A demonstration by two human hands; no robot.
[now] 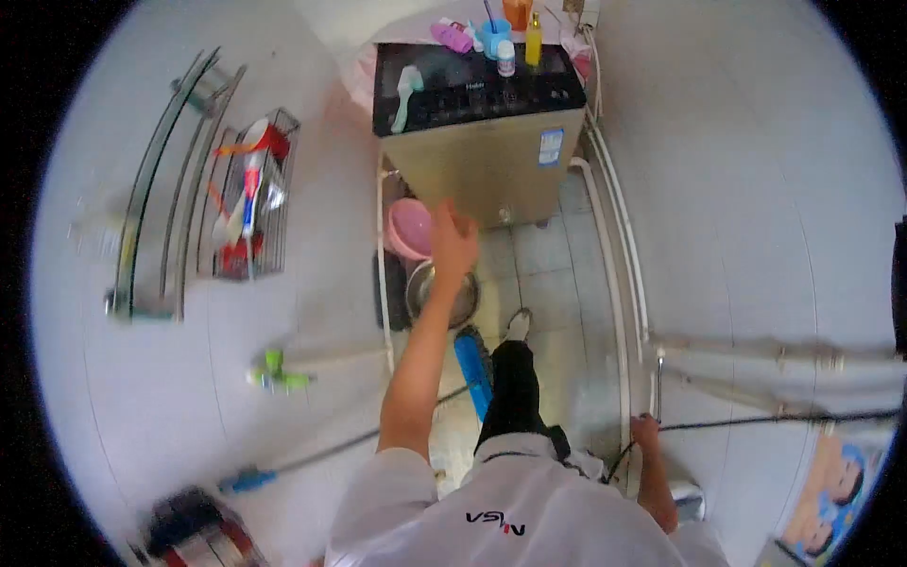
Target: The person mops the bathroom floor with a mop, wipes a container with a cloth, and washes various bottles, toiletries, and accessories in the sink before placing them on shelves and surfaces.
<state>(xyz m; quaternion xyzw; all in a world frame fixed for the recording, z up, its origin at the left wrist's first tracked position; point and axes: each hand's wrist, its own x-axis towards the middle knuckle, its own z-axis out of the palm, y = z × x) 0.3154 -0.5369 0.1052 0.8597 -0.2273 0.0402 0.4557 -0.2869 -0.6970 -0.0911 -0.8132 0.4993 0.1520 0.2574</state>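
My left hand (455, 236) reaches forward over the floor, in front of the washing machine (472, 170). Its fingers look loosely bent and apart, a little blurred, with nothing visible in them. Just beside and below it are a pink basin (409, 227) and a metal basin (444, 300). Low on the right, my right hand (645, 430) is closed around a thin black hose (737, 422), close to the white wall pipes (619, 312).
A green brush (406, 97) and small bottles (534, 42) stand or lie on the machine's lid. A blue brush head (472, 370) is on the floor beside my foot. The left wall carries a wire rack (274, 203), towel bars (156, 180) and a green-handled tap (276, 373).
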